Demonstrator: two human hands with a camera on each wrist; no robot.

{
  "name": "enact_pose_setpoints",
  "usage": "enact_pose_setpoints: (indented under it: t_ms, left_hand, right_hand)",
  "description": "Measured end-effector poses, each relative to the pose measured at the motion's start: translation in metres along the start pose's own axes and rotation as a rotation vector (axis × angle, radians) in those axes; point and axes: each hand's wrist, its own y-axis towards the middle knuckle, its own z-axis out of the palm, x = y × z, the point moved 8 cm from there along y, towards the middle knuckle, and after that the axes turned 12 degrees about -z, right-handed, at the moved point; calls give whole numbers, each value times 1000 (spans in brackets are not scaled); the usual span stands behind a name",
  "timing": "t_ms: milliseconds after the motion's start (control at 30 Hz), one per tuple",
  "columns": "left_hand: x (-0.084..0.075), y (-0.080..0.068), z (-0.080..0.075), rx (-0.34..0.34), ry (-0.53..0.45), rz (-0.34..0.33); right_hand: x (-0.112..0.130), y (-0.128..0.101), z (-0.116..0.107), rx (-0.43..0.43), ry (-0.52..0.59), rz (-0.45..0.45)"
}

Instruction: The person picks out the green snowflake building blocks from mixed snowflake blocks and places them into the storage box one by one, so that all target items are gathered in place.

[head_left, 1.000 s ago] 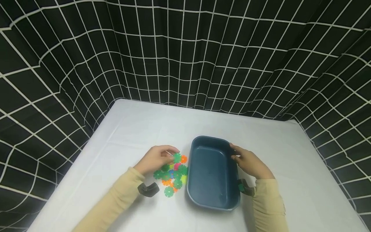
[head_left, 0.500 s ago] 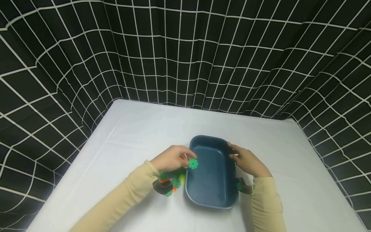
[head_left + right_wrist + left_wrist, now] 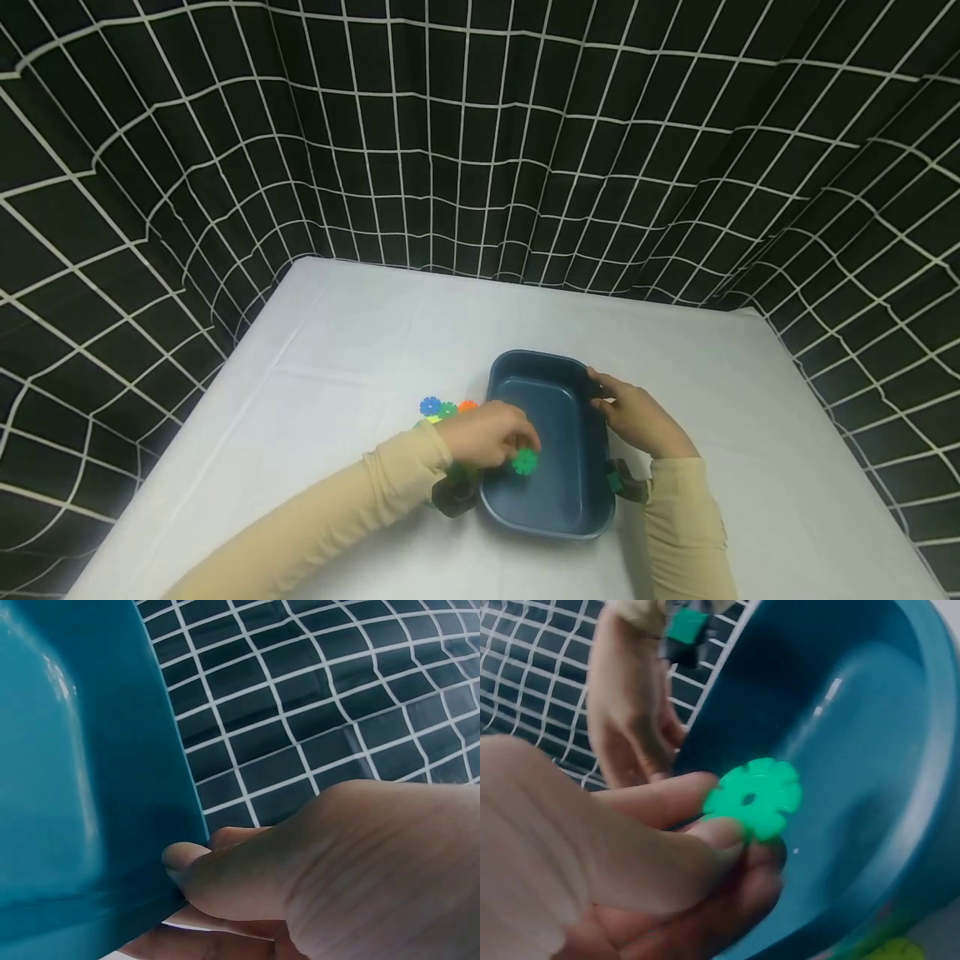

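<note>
Between thumb and fingers my left hand [image 3: 491,433] pinches a green snowflake disc [image 3: 525,462], a flat plastic building piece with a notched edge and a small centre hole. The hand reaches over the near left wall of a dark blue plastic basin [image 3: 558,408], and the disc [image 3: 757,796] hangs above its inside. On the far right side, my right hand [image 3: 645,423] grips the basin's rim. In the right wrist view its thumb [image 3: 217,881] hooks over the rim, with fingers outside below. My left hand and sleeve partly hide a pile of loose discs.
Left of the basin lie several more snowflake discs, among them a blue one [image 3: 430,406] and an orange one [image 3: 468,406]. A white cloth [image 3: 360,333] covers the table. Black curtain [image 3: 450,125] with a white grid surrounds its back and sides.
My left hand has carried the green disc from the pile rightward over the basin, then a little nearer me. My right hand keeps its hold on the rim.
</note>
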Motion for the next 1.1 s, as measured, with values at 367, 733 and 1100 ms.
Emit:
enact_pose_setpoints:
  t_ms: [367,733,1100]
  left_hand:
    - [-5,0,25,92,220,-6]
    - [-5,-1,33,126,345,-83]
    - [-3,-1,36,50,401,-58]
  right_hand:
    - [2,-1,-1,-10,-15,-12]
    - [-4,0,0,6,12,32]
    - [-4,0,1,6,3,29]
